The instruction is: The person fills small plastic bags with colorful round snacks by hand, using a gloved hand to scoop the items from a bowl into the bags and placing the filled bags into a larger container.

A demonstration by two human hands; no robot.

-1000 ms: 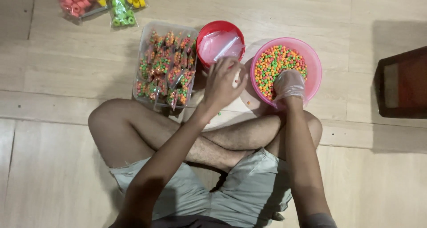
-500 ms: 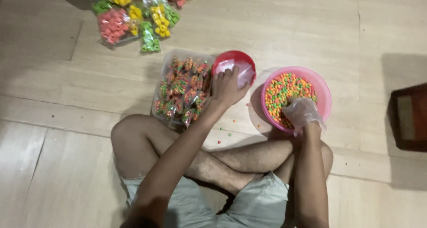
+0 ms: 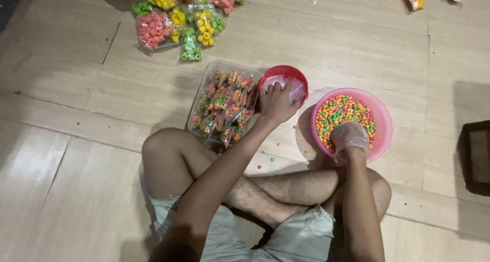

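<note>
The person sat cross-legged on the wooden floor (image 3: 76, 190), knees spread, both arms reaching forward. The right hand (image 3: 349, 137), covered in a thin clear glove, was plunged fingers-down into the pink bowl (image 3: 384, 120), curled among the small orange, green and red candy pellets (image 3: 341, 111); whether it had closed on a scoop of them could not be told, since the fingertips were buried. The left hand (image 3: 276, 102), bare, lay farther forward and to the left, its fingers spread and resting over the near rim of the red bowl (image 3: 284, 73), touching the clear plastic bags (image 3: 296, 90) that lay crumpled inside. Those bags sat directly under and just beyond the left fingertips, so the left hand was much the nearer of the two; the right was well apart from them, across the gap between the two bowls. Just left of the red bowl stood the clear tray (image 3: 204, 88), filled with small packed pouches (image 3: 222, 106) of candy. A few loose pellets (image 3: 270, 153) lay scattered on the floor near the shins. Farthest off lay bags of coloured ring snacks (image 3: 178, 17).

Against the frame half a second before, the left hand had kept to the red bowl's rim and the gloved hand had sunk a little deeper into the pellets, while the whole view had tilted to show more of the floor beyond.
</note>
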